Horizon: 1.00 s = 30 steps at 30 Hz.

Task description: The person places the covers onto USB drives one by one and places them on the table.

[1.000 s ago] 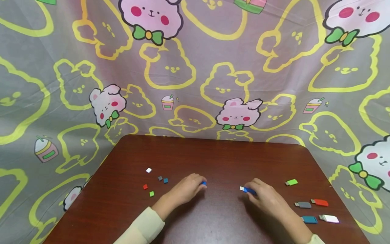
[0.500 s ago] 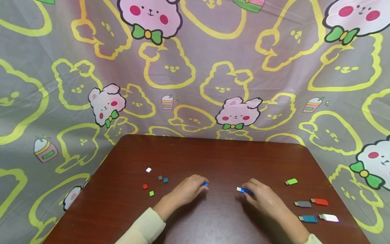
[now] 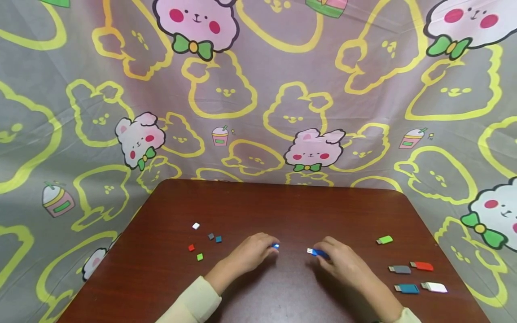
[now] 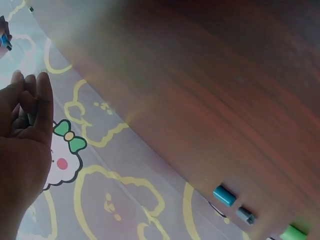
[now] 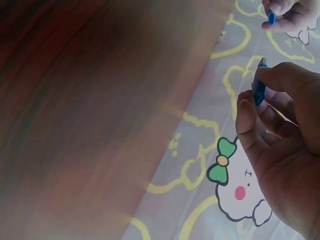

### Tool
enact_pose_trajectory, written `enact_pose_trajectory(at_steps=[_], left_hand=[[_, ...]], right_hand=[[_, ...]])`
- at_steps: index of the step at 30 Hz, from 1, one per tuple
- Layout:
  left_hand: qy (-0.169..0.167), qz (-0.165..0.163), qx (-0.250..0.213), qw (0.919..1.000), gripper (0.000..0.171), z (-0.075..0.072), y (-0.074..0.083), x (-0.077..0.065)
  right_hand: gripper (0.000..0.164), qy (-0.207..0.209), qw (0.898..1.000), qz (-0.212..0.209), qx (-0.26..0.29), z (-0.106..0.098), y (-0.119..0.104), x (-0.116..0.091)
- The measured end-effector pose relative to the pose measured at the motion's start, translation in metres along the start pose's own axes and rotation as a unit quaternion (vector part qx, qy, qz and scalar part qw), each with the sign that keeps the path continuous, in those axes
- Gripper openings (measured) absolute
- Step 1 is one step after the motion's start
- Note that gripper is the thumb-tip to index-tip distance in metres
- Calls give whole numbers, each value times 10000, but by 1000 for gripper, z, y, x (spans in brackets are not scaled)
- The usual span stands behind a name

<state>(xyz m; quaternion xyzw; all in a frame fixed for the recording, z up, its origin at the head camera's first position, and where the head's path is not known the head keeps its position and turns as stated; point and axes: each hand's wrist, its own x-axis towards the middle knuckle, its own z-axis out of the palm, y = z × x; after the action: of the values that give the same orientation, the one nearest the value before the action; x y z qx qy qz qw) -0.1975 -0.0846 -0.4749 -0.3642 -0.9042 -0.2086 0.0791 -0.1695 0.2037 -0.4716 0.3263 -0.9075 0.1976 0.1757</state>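
Note:
My left hand point(image 3: 254, 250) pinches a small blue USB cap point(image 3: 276, 246) between thumb and fingers; in the right wrist view the blue cap point(image 5: 271, 18) shows at those fingertips. Facing it across a short gap, my right hand point(image 3: 337, 258) holds a blue USB flash drive point(image 3: 319, 253), its metal plug pointing left toward the cap. The right wrist view has the drive point(image 5: 259, 86) between thumb and fingers. Both hands are over the middle of the dark wooden table point(image 3: 282, 211). In the left wrist view the left hand point(image 4: 27, 125) hides its cap.
Left on the table lie white point(image 3: 195, 226), grey point(image 3: 211, 236), teal point(image 3: 218, 239), red point(image 3: 191, 247) and green caps point(image 3: 199, 257). On the right lie green point(image 3: 384, 240), grey point(image 3: 400, 269), red point(image 3: 422, 266), teal point(image 3: 406, 289) and white flash drives point(image 3: 434, 287). A patterned curtain point(image 3: 242, 103) hangs behind.
My right hand has moved left with the blue flash drive, and my left hand has shifted slightly right with the cap. The gap between them has narrowed.

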Motion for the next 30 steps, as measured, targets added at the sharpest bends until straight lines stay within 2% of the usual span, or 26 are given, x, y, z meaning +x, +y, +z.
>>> enact_pose_trajectory(at_steps=[12,30], left_hand=[[-222,-24,112,9997,21,1,10,3],[-154,121,29,9998,14,3,19,6]], right_hand=[[25,246,9993,-272,82,6,-10,8],[24,117,9992,-353,172,9,-20,14]])
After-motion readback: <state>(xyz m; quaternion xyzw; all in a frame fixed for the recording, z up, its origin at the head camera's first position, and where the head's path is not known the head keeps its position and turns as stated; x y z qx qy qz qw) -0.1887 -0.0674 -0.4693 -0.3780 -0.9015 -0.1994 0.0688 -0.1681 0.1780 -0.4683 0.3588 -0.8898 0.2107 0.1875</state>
